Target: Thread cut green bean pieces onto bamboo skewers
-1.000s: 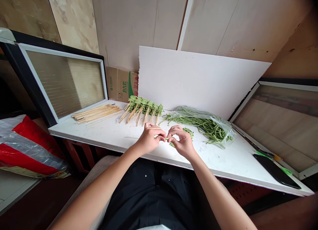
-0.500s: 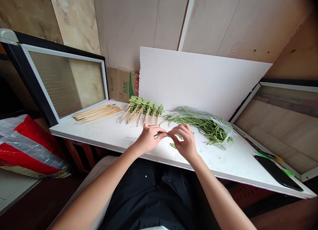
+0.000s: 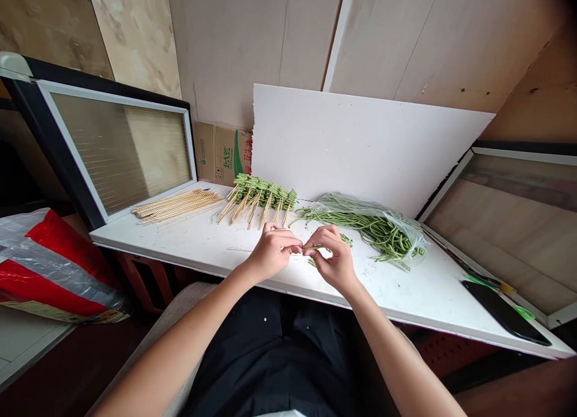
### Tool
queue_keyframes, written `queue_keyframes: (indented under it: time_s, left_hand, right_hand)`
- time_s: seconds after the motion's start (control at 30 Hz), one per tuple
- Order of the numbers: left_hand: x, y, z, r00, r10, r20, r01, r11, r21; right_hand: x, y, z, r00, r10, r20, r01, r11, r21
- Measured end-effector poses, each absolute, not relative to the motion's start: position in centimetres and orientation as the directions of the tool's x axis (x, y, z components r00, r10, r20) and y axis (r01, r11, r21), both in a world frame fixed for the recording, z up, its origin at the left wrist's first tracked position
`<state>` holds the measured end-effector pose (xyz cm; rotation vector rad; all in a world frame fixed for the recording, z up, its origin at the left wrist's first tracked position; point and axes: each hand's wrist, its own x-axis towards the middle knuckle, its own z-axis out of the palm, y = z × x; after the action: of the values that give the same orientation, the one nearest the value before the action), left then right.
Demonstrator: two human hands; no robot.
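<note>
My left hand (image 3: 271, 250) and my right hand (image 3: 332, 258) meet over the white tabletop (image 3: 216, 249), both pinched on one thin green long bean (image 3: 312, 247) that runs between their fingertips. A few cut bean pieces (image 3: 346, 240) lie just behind my right hand. A clear plastic bag of long beans (image 3: 374, 228) lies to the right. Finished skewers of folded beans (image 3: 261, 197) lie in a row behind my hands. A pile of bare bamboo skewers (image 3: 178, 204) lies at the left.
A white board (image 3: 360, 146) leans on the wall behind the table. A cardboard box (image 3: 222, 152) stands at the back left. Glass-fronted lids (image 3: 117, 146) flank the table. A black phone (image 3: 505, 312) lies at the right edge. A red and white bag (image 3: 49, 267) sits at left.
My right hand has shifted slightly along the bean and the fingertips of both hands have drawn closer. Everything else stays put.
</note>
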<state>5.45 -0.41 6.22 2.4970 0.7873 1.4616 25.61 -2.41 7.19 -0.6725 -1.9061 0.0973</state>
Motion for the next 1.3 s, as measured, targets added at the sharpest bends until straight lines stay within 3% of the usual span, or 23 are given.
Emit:
queue_keyframes:
  time_s: [0.2,0.33,0.43,0.57,0.67,0.7,0.8,0.93,1.3]
  left_hand:
    - [5.7,-0.8,6.7,0.354,0.545,0.760,0.256,-0.838,0.481]
    - [6.0,-0.7,6.6,0.356,0.585,0.729,0.207,-0.810,0.549]
    - [6.1,-0.5,6.5,0.360,0.627,0.691,0.193,-0.775,0.602]
    - [4.8,0.9,6.0,0.342,0.770,0.539,0.091,-0.598,0.796]
    - [3.2,2.5,5.6,0.309,0.850,0.426,-0.019,-0.443,0.897]
    - [2.8,3.0,5.4,0.293,0.867,0.403,-0.052,-0.406,0.912]
    - [2.6,3.6,5.0,0.270,0.898,0.346,-0.128,-0.323,0.938]
    - [3.3,3.3,4.6,0.298,0.907,0.298,-0.158,-0.261,0.952]
    - [3.4,3.4,4.5,0.294,0.913,0.283,-0.066,-0.276,0.959]
  right_hand:
    - [25.8,-1.5,6.2,-0.201,0.591,0.781,0.190,0.806,-0.561]
    - [25.8,-0.8,5.9,-0.231,0.620,0.750,0.115,0.782,-0.612]
    - [26.3,-0.6,6.3,-0.249,0.627,0.738,0.147,0.778,-0.611]
    - [29.5,0.4,7.5,-0.126,0.644,0.754,0.196,0.762,-0.618]
    - [33.1,1.9,7.9,0.065,0.653,0.754,0.372,0.685,-0.626]
    - [34.1,2.5,7.8,0.058,0.671,0.739,0.461,0.638,-0.616]
    - [35.3,3.8,6.4,-0.090,0.791,0.605,0.668,0.499,-0.552]
    - [34.2,4.7,3.3,-0.272,0.903,0.332,0.761,0.413,-0.500]
    - [34.6,5.3,1.9,-0.281,0.960,-0.013,0.784,0.222,-0.579]
